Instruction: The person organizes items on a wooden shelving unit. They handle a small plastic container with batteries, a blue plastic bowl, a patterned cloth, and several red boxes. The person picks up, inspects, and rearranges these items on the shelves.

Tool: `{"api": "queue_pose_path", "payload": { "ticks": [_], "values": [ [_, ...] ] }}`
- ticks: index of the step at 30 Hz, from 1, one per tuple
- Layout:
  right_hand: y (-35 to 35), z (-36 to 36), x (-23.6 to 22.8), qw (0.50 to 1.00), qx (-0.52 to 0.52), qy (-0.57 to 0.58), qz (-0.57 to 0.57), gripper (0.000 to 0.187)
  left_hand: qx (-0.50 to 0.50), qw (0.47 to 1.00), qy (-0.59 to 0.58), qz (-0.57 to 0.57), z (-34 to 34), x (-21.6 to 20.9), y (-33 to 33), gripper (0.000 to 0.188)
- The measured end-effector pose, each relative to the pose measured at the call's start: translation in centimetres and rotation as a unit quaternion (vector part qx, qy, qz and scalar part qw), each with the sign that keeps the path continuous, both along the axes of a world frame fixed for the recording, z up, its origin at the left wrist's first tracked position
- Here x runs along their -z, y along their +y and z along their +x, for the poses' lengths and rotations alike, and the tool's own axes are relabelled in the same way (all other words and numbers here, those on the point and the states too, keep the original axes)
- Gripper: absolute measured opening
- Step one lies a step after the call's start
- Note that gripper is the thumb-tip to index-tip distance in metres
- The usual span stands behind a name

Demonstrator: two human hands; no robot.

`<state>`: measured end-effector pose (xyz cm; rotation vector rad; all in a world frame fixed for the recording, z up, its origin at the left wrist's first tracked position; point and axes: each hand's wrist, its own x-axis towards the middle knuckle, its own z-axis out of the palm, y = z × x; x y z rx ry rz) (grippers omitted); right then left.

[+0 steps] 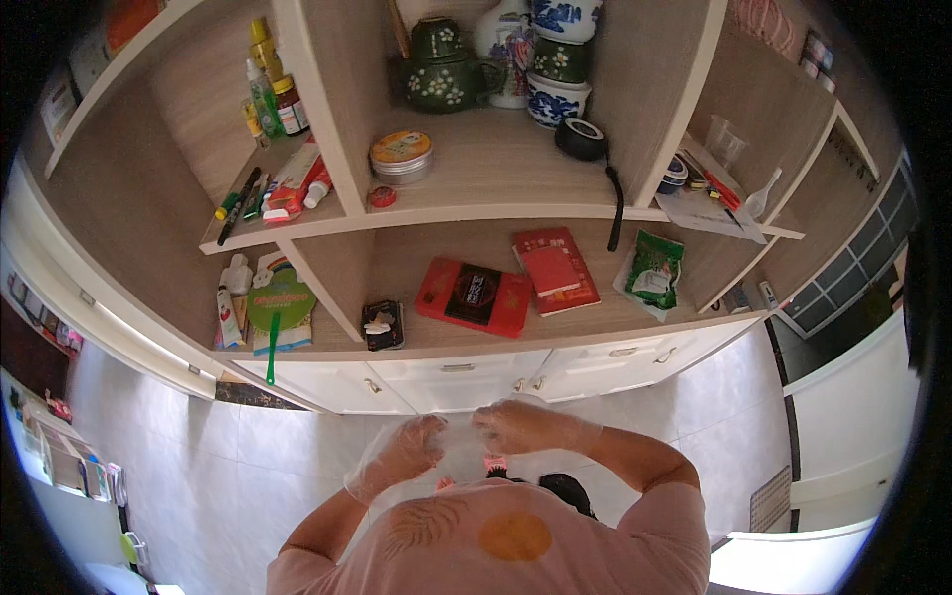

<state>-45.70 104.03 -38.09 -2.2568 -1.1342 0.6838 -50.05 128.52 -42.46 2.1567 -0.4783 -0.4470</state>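
Observation:
My left hand (409, 448) and my right hand (518, 426) are raised in front of my chest, below the front edge of the cabinet. Both wear loose, see-through plastic gloves, whose cuffs hang around the wrists. The fingers of both hands are curled closed. Between the two hands stretches a patch of thin clear plastic (458, 436), which both seem to pinch. Whether it is part of a glove or a separate piece I cannot tell. Nearest to the hands are the white cabinet doors (446, 387) with metal handles.
On the lower shelf lie a red flat box (473, 297), red booklets (570, 288), a green packet (654, 270), a small black box (383, 325) and a green fan (281, 307). Above stand a round tin (402, 154), a green teapot (442, 79) and a black strapped object (582, 139).

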Motion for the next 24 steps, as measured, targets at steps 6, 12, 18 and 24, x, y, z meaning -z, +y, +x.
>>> {"api": "queue_pose_path", "payload": {
  "ticks": [6,12,18,24],
  "values": [
    [-1.4,1.1,-1.7,0.962,0.131,0.132,0.198,0.041,-0.099,0.964,0.208,-0.130,0.7,-1.3,-2.4,0.053],
    [-1.9,4.2,2.9,0.913,0.132,0.163,0.349,0.028,-0.174,0.689,0.426,-0.559,0.0,-0.8,-1.7,0.074],
    [1.8,2.6,11.2,0.848,0.147,0.360,0.359,0.037,-0.443,0.633,0.279,-0.570,1.0,-5.2,-6.6,0.060],
    [1.8,-1.4,9.2,0.970,0.123,0.172,0.122,0.027,-0.481,0.823,0.008,-0.301,-0.2,2.8,-4.9,0.025]
  ]
}}
